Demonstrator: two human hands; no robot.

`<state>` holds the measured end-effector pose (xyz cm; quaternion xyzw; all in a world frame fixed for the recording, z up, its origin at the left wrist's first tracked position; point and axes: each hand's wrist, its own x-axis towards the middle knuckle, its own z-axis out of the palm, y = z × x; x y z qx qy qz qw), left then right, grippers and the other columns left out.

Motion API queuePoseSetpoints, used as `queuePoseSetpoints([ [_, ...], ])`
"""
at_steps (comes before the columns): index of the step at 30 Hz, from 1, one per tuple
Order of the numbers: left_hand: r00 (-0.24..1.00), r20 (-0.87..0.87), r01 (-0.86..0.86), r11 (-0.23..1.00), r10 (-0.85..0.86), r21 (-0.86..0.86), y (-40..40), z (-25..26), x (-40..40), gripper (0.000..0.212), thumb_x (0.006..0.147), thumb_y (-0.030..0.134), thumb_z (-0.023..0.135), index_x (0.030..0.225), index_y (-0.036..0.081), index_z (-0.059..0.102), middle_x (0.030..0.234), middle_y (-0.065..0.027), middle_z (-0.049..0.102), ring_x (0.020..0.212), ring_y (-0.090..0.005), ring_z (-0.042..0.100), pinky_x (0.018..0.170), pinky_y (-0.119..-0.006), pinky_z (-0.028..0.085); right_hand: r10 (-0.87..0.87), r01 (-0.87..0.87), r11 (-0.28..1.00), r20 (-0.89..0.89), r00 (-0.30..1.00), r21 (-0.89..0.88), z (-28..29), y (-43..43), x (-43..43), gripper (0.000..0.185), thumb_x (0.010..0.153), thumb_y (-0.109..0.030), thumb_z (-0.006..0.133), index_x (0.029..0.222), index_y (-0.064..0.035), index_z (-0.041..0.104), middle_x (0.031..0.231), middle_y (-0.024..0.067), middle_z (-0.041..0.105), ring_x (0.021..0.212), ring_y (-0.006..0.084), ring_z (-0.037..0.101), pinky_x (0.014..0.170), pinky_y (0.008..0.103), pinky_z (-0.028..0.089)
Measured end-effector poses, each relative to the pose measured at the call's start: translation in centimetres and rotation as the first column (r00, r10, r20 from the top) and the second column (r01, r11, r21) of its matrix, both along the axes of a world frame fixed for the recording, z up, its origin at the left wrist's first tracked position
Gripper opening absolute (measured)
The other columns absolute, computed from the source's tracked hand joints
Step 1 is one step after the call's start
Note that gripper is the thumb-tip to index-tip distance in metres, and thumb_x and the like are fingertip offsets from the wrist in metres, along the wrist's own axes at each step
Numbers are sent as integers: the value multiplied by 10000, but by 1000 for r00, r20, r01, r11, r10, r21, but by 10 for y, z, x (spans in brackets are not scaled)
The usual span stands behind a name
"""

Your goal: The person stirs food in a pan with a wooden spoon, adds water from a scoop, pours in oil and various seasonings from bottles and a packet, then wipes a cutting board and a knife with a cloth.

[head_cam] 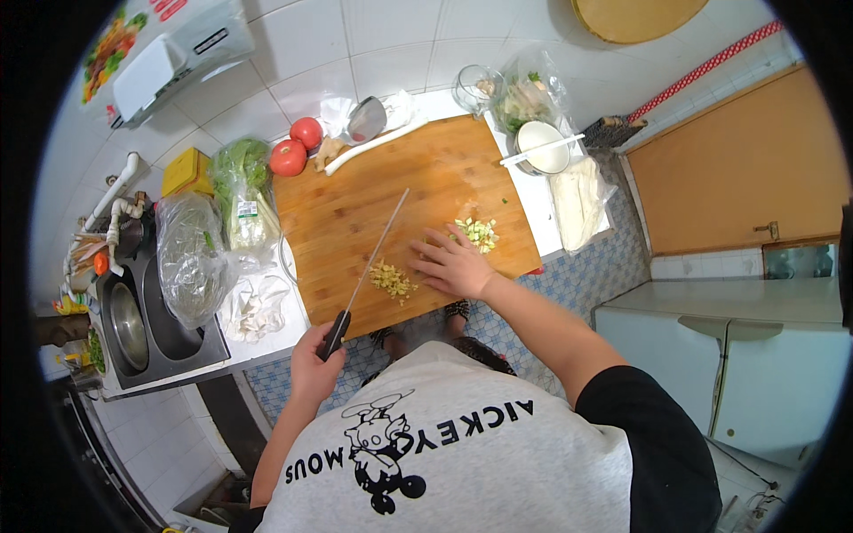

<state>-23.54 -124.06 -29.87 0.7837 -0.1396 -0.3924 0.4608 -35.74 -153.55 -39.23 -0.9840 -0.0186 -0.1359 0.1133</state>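
Note:
My left hand (314,363) grips the black handle of a kitchen knife (376,250) over the front left of a wooden cutting board (360,186). The blade is seen nearly edge-on, its tip toward the back of the board. Beside the blade lies a pile of finely chopped yellowish pieces (393,280), perhaps ginger or garlic. My right hand (456,264) is laid palm down near the board's front, fingers spread, and holds nothing that I can see. Its fingertips reach the edge of a pile of diced pale-green vegetable (478,234), partly covering it.
Along the back are two tomatoes (288,158), ginger root (328,153) and a long white stalk (376,146). Bagged greens (243,193) and a sink (176,313) are at left. At right, chopsticks (543,150) lie across a bowl (548,160), beside bagged dough-like food (576,203).

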Motion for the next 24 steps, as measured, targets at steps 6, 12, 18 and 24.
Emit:
queuePoseSetpoints([
  [6,986,-86,-147,985,140,-86,-17,2,-12,382,781,-86,549,1151,11,560,726,32,489,585,-44,434,518,-191,349,-62,63,998,63,996,-9,-19,-12,16,168,794,-191,591,942,-112,605,1058,72,557,1144,270,461,1021,438,319],
  [12,979,-92,-191,975,181,-110,-20,-4,-24,397,787,-91,531,1169,11,555,689,35,490,537,-40,435,482,-186,341,-124,127,992,166,978,-11,-21,-71,-11,147,751,-176,657,843,-107,566,914,55,548,996,249,519,949,416,370],
  [18,970,-131,-220,970,207,-99,-32,-6,-35,384,800,-69,532,1178,1,549,692,36,487,553,-39,443,494,-184,346,-143,142,990,150,978,17,-17,-92,-14,166,729,-155,675,847,-108,567,923,49,557,983,238,525,946,425,366],
  [24,964,-70,-264,957,257,-118,-29,-2,-37,372,789,-75,552,1154,-7,563,689,54,473,547,-18,414,479,-181,320,15,-32,994,166,986,100,12,-11,16,237,722,-234,668,912,-108,600,1004,81,560,1060,264,494,962,456,340],
])
